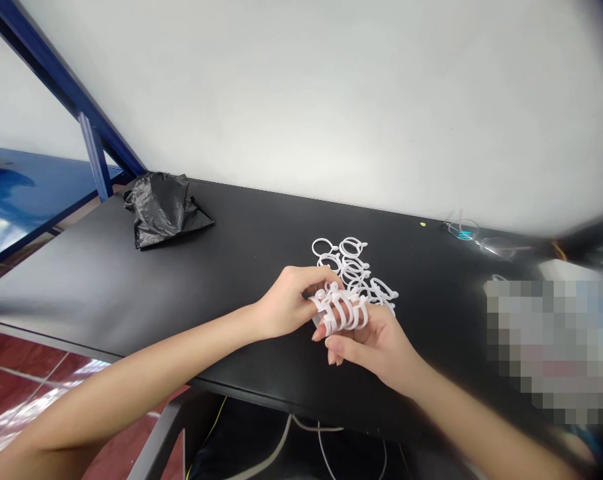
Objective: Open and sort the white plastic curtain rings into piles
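Observation:
Several white plastic rings (342, 312) are threaded onto a finger of my right hand (371, 343), whose other fingers curl inward. My left hand (289, 300) is closed in a pinch on the outermost ring of that stack. Just behind both hands, a loose pile of the same white rings (354, 267) lies on the black table (241, 247).
A crumpled black plastic bag (161, 207) sits at the table's far left. Clear glasses with a teal spot (464, 231) lie at the far right by the white wall. A blue metal frame (94, 157) stands to the left. Cables (326, 447) hang below the front edge.

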`<state>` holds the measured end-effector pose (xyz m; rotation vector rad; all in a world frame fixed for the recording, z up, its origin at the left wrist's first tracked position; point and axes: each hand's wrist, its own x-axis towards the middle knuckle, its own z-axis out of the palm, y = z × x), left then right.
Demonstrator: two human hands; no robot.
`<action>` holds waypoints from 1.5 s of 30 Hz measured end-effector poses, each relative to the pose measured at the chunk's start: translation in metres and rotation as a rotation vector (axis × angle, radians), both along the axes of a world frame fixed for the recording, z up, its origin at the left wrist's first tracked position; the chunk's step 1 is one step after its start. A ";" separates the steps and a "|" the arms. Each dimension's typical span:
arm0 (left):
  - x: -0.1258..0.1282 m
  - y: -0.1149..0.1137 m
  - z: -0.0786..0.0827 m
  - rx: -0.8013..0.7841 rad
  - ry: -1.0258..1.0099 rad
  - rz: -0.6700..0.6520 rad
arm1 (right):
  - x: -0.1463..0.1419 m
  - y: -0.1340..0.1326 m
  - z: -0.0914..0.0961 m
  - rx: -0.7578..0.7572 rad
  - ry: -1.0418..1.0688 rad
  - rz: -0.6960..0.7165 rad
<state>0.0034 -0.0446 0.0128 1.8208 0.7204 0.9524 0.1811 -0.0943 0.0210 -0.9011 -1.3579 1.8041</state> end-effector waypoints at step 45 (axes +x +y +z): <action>0.015 0.050 0.017 0.386 0.802 0.161 | 0.044 0.044 0.003 0.260 -0.137 -0.772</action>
